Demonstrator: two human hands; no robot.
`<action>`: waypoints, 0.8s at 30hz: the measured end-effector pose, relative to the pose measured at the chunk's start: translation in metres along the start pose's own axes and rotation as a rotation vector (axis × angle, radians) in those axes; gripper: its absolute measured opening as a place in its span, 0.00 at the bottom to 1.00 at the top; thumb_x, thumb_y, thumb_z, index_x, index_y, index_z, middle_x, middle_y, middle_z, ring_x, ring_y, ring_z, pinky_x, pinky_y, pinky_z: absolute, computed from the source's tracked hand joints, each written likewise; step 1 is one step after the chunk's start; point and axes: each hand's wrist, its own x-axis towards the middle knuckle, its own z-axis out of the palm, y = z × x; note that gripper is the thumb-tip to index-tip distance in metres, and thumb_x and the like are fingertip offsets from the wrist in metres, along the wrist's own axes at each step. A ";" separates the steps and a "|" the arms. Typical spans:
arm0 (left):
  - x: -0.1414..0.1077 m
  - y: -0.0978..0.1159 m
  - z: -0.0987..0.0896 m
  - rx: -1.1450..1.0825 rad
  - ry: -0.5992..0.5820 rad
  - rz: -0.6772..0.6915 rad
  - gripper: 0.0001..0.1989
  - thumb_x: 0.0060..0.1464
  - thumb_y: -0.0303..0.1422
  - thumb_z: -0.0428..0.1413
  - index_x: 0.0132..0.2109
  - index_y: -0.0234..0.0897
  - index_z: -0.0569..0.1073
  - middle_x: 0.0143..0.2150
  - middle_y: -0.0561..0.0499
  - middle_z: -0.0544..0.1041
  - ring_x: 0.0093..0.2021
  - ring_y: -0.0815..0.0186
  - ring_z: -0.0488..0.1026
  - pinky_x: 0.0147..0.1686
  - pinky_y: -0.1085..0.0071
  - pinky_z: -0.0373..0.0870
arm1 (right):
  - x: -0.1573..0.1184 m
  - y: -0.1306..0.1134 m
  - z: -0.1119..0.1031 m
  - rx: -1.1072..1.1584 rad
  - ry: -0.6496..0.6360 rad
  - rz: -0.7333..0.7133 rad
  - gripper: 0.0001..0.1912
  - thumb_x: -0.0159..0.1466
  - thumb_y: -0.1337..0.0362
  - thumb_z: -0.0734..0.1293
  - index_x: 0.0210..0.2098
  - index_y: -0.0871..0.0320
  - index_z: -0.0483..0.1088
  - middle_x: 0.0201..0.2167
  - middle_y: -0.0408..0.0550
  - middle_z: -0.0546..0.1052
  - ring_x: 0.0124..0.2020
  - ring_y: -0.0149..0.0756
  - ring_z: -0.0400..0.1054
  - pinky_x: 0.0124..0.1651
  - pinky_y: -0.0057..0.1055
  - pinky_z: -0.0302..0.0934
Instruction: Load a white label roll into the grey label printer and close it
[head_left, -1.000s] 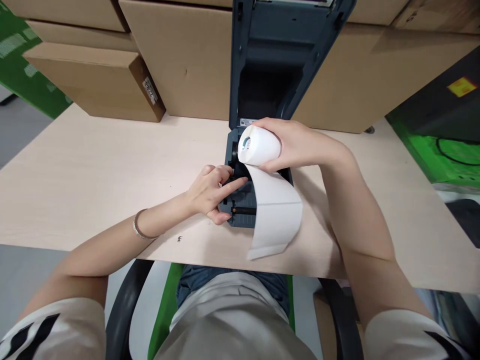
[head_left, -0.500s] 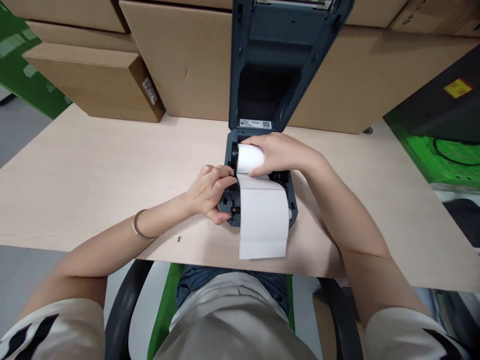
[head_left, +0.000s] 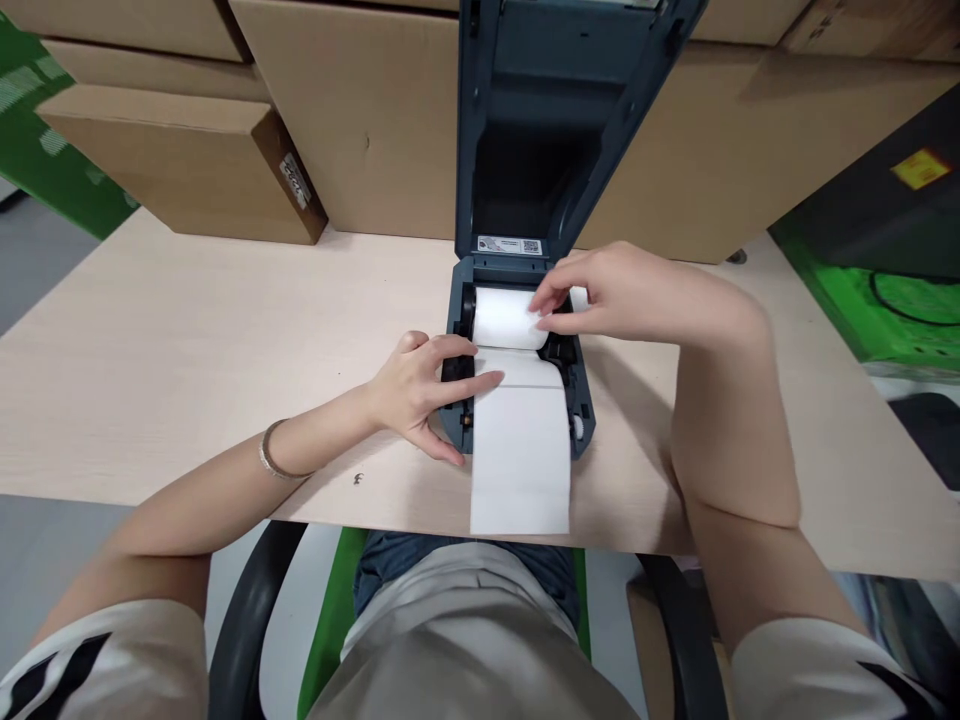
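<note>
A dark blue-grey label printer (head_left: 456, 290) stands on the table with its lid (head_left: 525, 110) raised. Inside lies a white label roll (head_left: 506, 318), its strip of labels (head_left: 520, 460) running out over the front towards me. My left hand (head_left: 420, 395) rests at the printer's left side with fingers spread. One fingertip touches the strip's left edge, and the thumb is by the front corner. At the roll's right end is my right hand (head_left: 592, 290), fingertips at its surface, thumb and fingers slightly apart and not wrapped round it.
Behind the printer, large cardboard boxes (head_left: 397, 130) form a wall. A flatter box (head_left: 165, 170) stands at the back left of the wooden table (head_left: 187, 340). On the right are a dark box with a yellow label (head_left: 921, 170) and a green surface with a black cable (head_left: 907, 310).
My right hand has moved right, off the top of the roll to its right end. My left fingers have spread, one reaching onto the strip. The strip lies straighter and reaches slightly nearer me.
</note>
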 end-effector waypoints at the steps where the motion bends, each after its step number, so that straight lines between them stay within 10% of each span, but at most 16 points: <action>1: 0.000 -0.002 0.000 -0.002 -0.005 0.011 0.49 0.51 0.77 0.47 0.61 0.47 0.80 0.53 0.43 0.77 0.49 0.54 0.77 0.45 0.58 0.64 | -0.004 -0.003 -0.002 0.000 -0.017 -0.010 0.13 0.66 0.50 0.69 0.40 0.48 0.84 0.43 0.44 0.85 0.43 0.45 0.78 0.41 0.38 0.66; 16: -0.002 -0.014 0.015 -0.116 0.213 0.034 0.52 0.44 0.81 0.50 0.60 0.47 0.76 0.39 0.52 0.65 0.42 0.55 0.78 0.33 0.60 0.70 | -0.013 0.003 0.004 -0.083 -0.150 0.099 0.15 0.67 0.42 0.69 0.37 0.37 0.86 0.24 0.42 0.80 0.27 0.44 0.73 0.34 0.42 0.63; 24: 0.013 -0.014 0.016 -0.269 0.318 0.050 0.62 0.44 0.79 0.55 0.75 0.46 0.56 0.41 0.55 0.68 0.35 0.63 0.74 0.37 0.63 0.74 | -0.011 -0.016 -0.008 0.021 -0.454 0.138 0.19 0.64 0.42 0.70 0.45 0.43 0.84 0.38 0.37 0.86 0.26 0.37 0.76 0.38 0.37 0.65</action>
